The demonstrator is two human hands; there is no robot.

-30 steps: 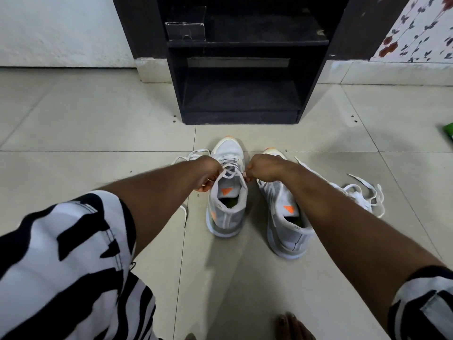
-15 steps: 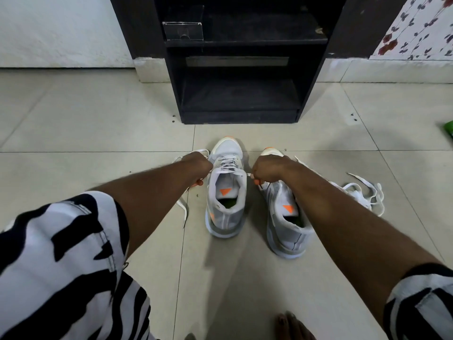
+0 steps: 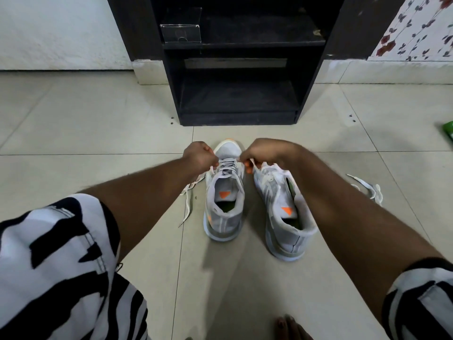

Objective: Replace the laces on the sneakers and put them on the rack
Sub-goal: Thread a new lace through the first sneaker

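On the tiled floor (image 3: 98, 133) just in front of the dark rack (image 3: 236, 101), two grey sneakers stand side by side, well short of its shelves. The left sneaker (image 3: 224, 192) has its long axis running near to far, toe toward the rack and heel opening toward the camera. The right sneaker (image 3: 284, 209) points the same way but leans and angles slightly leftward at the toe. Both hands are over the left sneaker's toe end: the left hand (image 3: 199, 157) is curled tight on one end of the white lace (image 3: 226, 168) threaded through its eyelets, and the right hand (image 3: 266, 153) pinches the other end. A loose lace tail (image 3: 187, 207) trails on the floor to the left. One more loose lace (image 3: 370, 188) lies bunched to the right, apart from the shoes. A small box (image 3: 180, 33) sits on the rack's upper shelf.
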